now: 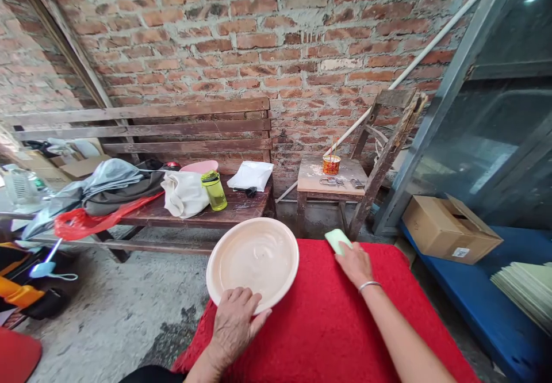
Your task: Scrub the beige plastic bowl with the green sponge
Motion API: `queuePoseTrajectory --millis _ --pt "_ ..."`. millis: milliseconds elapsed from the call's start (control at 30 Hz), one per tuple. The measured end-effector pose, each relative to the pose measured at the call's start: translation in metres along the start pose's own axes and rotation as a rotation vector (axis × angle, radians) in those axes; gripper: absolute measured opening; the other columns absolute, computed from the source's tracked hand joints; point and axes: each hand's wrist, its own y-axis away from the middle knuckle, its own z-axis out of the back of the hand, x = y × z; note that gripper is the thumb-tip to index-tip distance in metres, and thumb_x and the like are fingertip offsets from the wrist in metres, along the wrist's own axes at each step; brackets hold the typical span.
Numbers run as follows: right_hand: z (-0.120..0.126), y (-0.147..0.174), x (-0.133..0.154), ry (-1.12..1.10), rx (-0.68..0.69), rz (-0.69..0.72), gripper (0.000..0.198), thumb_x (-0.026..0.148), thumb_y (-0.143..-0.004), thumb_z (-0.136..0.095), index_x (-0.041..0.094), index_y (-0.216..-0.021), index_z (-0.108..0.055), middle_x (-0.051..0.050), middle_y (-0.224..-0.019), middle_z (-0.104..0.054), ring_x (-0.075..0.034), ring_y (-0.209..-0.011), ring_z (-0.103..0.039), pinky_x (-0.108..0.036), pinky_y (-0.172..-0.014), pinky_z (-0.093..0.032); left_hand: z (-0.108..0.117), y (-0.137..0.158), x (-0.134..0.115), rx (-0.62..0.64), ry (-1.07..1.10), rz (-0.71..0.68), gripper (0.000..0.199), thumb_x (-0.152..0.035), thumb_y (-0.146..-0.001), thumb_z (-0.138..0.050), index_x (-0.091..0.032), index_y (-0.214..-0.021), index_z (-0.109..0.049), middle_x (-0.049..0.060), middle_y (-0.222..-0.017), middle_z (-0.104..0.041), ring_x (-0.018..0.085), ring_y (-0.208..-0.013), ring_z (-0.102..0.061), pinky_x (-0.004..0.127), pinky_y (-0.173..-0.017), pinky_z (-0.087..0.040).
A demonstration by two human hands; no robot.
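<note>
A round cream-coloured basin (259, 259) stands at the far left corner of a red-covered table, partly over its edge. My left hand (238, 320) grips its near rim, fingers over the inside and thumb along the outside. Shallow clear water seems to lie in it, though I cannot be sure. To the right, my right hand (356, 263), with a silver bangle at the wrist, is closed on a pale green flat block (338, 241) at the far edge of the red cloth (328, 325). The fingers hide the block's near end.
Behind stands a wooden bench (142, 213) with a green bottle (214, 190), a white bag (183, 194) and clothes. A wooden chair (310, 183) bears a noodle cup (331, 165) and padlocks. At right, a cardboard box (448, 230) sits on a blue surface (474, 291).
</note>
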Motion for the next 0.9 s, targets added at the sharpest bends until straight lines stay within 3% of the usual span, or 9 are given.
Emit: queuePoseTrajectory --millis 133,233,300,433,533,600,733,800,900 --pt "0.034 0.012 -0.101 0.075 -0.048 -0.327 0.051 0.042 -0.094 -0.042 0.018 -0.136 -0.058 -0.021 -0.113 -0.06 -0.033 -0.102 -0.062 -0.046 -0.087 -0.046 0.0 -0.001 -0.002 -0.004 -0.011 0.005 0.021 -0.043 -0.092 -0.061 -0.023 -0.089 -0.07 0.004 -0.079 -0.066 0.021 -0.08 -0.059 0.037 -0.076 -0.038" --pt "0.047 0.031 -0.14 0.089 -0.088 -0.523 0.06 0.048 -0.096 -0.034 0.009 -0.136 -0.058 -0.027 -0.107 -0.06 -0.037 -0.093 -0.066 -0.047 -0.076 -0.05 -0.001 -0.002 -0.002 -0.022 -0.033 -0.002 0.021 -0.042 -0.091 -0.062 -0.023 -0.088 -0.069 0.004 -0.078 -0.065 0.021 -0.078 -0.058 0.037 -0.075 -0.037" --pt "0.042 0.044 -0.138 0.069 -0.112 -0.518 0.064 0.052 -0.098 -0.029 0.011 -0.137 -0.057 -0.024 -0.105 -0.061 -0.034 -0.094 -0.066 -0.045 -0.079 -0.051 -0.001 -0.002 -0.002 -0.036 -0.051 -0.014 0.02 -0.041 -0.09 -0.063 -0.023 -0.087 -0.069 0.003 -0.077 -0.065 0.021 -0.076 -0.058 0.037 -0.074 -0.036" --pt "0.008 0.06 -0.095 0.005 -0.121 -0.261 0.052 0.052 -0.098 -0.037 0.024 -0.138 -0.057 -0.012 -0.113 -0.061 -0.021 -0.102 -0.063 -0.03 -0.091 -0.048 -0.001 -0.003 0.0 -0.076 -0.074 -0.044 0.02 -0.04 -0.09 -0.063 -0.022 -0.084 -0.069 0.003 -0.074 -0.064 0.021 -0.074 -0.058 0.037 -0.073 -0.035" --pt "-0.009 0.064 -0.076 0.005 -0.112 -0.117 0.042 0.047 -0.094 -0.049 0.031 -0.132 -0.061 -0.007 -0.117 -0.06 -0.02 -0.109 -0.06 -0.029 -0.096 -0.046 -0.001 -0.003 0.0 -0.117 -0.082 -0.051 0.022 -0.04 -0.092 -0.06 -0.022 -0.084 -0.069 0.003 -0.074 -0.065 0.02 -0.073 -0.058 0.036 -0.073 -0.035" --pt "-0.005 0.069 -0.087 0.031 -0.125 -0.142 0.041 0.044 -0.093 -0.051 0.031 -0.131 -0.062 -0.008 -0.115 -0.06 -0.023 -0.111 -0.059 -0.034 -0.097 -0.045 -0.001 -0.002 0.0 -0.128 -0.08 -0.047 0.022 -0.04 -0.093 -0.059 -0.022 -0.084 -0.069 0.003 -0.075 -0.065 0.02 -0.073 -0.058 0.036 -0.072 -0.035" --pt "0.024 0.084 -0.143 0.079 -0.165 -0.413 0.051 0.048 -0.096 -0.041 0.018 -0.131 -0.063 -0.016 -0.1 -0.06 -0.03 -0.09 -0.064 -0.044 -0.083 -0.051 -0.003 -0.001 0.001 -0.134 -0.068 -0.045 0.023 -0.041 -0.092 -0.06 -0.022 -0.083 -0.069 0.002 -0.072 -0.064 0.02 -0.072 -0.058 0.035 -0.073 -0.036" --pt "0.035 0.091 -0.158 0.078 -0.19 -0.484 0.058 0.052 -0.097 -0.035 0.015 -0.134 -0.061 -0.018 -0.099 -0.059 -0.031 -0.087 -0.063 -0.043 -0.081 -0.051 -0.003 -0.001 0.002 -0.128 -0.077 -0.046 0.023 -0.042 -0.092 -0.06 -0.023 -0.083 -0.07 0.002 -0.072 -0.064 0.02 -0.073 -0.059 0.035 -0.073 -0.036" --pt "0.03 0.097 -0.138 0.029 -0.195 -0.346 0.055 0.052 -0.098 -0.035 0.019 -0.134 -0.06 -0.016 -0.108 -0.058 -0.027 -0.094 -0.062 -0.038 -0.086 -0.05 -0.004 0.0 0.003 -0.115 -0.107 -0.047 0.025 -0.044 -0.093 -0.059 -0.023 -0.084 -0.071 0.002 -0.073 -0.066 0.019 -0.073 -0.059 0.035 -0.074 -0.036"
